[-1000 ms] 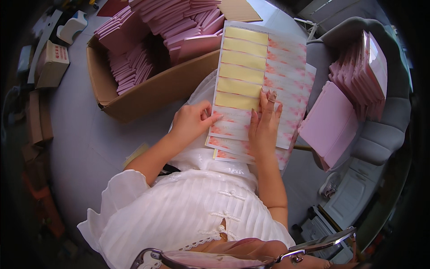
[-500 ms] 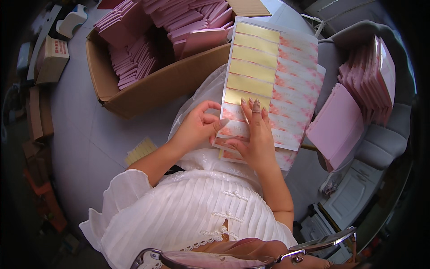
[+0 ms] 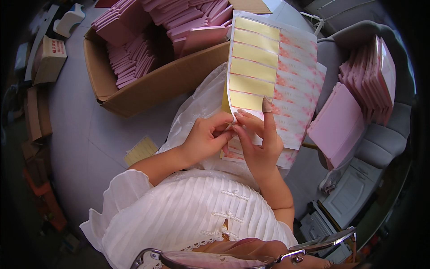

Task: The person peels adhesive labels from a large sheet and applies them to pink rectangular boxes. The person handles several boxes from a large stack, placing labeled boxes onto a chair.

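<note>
Sticker sheets point(image 3: 293, 89) lie on my white-skirted lap, the top one with yellow bare backing strips point(image 3: 253, 67) down its left column and pink floral labels on the right. My left hand point(image 3: 204, 139) pinches the sheet's bent lower left edge. My right hand point(image 3: 262, 148) meets it there, thumb and fingertips closed on that edge, while one finger reaches up onto the lowest yellow strip. Exactly what is between the fingertips is small and partly hidden.
A cardboard box point(image 3: 156, 76) holds pink folded cases point(image 3: 130, 62). More pink cases point(image 3: 336, 125) rest on a grey padded chair point(image 3: 376, 148) at right. A yellow-lined paper point(image 3: 139, 152) lies on the floor point(image 3: 80, 134); smaller cartons point(image 3: 38, 112) stand far left.
My hands have come together at the top sheet's lower left. That edge is now bent and pinched. My right hand's fingers have bent inward, and more of the floor paper shows.
</note>
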{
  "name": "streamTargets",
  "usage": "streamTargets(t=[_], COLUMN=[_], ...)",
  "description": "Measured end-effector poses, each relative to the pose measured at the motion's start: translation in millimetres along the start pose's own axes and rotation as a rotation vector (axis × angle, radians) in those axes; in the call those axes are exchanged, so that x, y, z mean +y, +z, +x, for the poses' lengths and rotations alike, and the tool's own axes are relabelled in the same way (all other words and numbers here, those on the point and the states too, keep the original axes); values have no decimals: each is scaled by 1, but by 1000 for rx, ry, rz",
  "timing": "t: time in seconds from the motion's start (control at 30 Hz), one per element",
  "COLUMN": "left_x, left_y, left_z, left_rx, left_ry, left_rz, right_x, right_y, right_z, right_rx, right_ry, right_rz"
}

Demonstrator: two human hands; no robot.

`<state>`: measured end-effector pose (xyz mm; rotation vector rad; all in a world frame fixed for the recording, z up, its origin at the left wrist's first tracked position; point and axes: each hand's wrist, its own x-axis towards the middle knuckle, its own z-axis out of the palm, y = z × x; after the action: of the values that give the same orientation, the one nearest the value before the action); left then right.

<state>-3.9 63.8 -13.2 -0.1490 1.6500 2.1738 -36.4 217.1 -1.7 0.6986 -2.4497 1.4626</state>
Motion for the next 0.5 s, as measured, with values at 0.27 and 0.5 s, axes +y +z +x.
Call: streamTargets(t=[0.27,0.5], left_x=[-9,-7], left_y=[4,4], left_z=[1,2], left_rx=[48,45], left_ry=[167,206], left_rz=[186,235], right_x=[-7,-8], right_y=[-3,-13], right_z=[-7,-8], right_rx=[10,-22], right_ry=[-65,142], right_rz=[-85,60])
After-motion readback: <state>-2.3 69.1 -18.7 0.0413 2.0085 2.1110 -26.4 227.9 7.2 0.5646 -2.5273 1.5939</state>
